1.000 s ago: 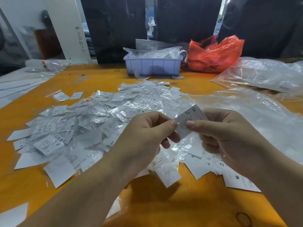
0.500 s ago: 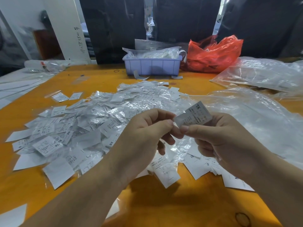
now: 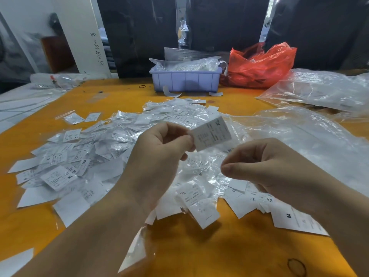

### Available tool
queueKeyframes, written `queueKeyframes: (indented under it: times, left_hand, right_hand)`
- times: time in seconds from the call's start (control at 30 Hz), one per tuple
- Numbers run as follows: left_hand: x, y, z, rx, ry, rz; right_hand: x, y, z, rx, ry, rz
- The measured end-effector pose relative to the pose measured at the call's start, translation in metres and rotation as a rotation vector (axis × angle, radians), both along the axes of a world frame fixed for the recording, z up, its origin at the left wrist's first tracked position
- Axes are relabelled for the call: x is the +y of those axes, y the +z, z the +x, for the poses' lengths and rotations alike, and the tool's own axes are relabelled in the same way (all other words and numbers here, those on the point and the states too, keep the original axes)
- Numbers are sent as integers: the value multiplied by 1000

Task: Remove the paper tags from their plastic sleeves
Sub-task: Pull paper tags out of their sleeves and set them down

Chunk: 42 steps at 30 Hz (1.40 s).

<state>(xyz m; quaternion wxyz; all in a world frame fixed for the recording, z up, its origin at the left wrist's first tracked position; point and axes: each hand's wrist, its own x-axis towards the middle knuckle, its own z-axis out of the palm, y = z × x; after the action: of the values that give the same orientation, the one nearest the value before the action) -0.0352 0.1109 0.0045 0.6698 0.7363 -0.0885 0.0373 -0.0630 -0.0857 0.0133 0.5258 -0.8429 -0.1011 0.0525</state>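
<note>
Fingers point(image 3: 184, 139) of the left hand point(image 3: 157, 156) pinch an XL paper tag point(image 3: 211, 133) above the heap of sleeved tags point(image 3: 95, 148); the right hand point(image 3: 265, 164) curls, apparently empty. Beyond the heap, a purple bin point(image 3: 185, 80) holds clear plastic. Bare table point(image 3: 219, 256) lies nearer than the heap.

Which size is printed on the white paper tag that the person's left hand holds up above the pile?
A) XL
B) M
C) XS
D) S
A: the white paper tag pinched in the left hand bears the letters XL near its upper corner; the right hand is apart from it, lower and to the right.
</note>
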Motion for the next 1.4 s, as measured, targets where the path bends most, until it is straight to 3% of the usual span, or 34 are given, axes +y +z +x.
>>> queueKeyframes:
  times: [0.07, 0.17, 0.3, 0.43, 0.53, 0.67, 0.83, 0.9, 1.03, 1.2, 1.4]
  left_hand:
    - [4, 0, 5, 71, 66, -1]
    - [7, -5, 12, 85, 156, 173]
    - [7, -10, 13, -54, 244, 524]
    - [8, -9, 10, -181, 334, 701]
    - [6, -9, 8, -281, 321, 730]
    - [-2, -10, -1, -390, 123, 735]
    - [-5, -12, -6, -418, -6, 695]
    - [-4, -12, -5, -397, -7, 648]
    - [-4, -11, -4, -329, -23, 585]
    - [-5, -10, -4, -206, -159, 453]
    - [-5, -5, -2, -32, -359, 154]
  right_hand:
    - [-4, 0, -1, -128, -36, -182]
    - [-9, 0, -1, -194, -65, -331]
    - [-13, -5, 1, -155, -76, -499]
    - [-12, -11, 3, -88, -101, -618]
    - [-11, -12, 4, -56, -115, -669]
    - [-9, -12, 4, -87, -107, -692]
    - [-6, -12, 1, -202, -107, -736]
    - [-6, -9, 0, -238, -106, -643]
    - [-8, 1, 1, -223, -85, -249]
    - [-8, 10, 1, 7, 7, 324]
    - [-4, 4, 4, 73, -37, 478]
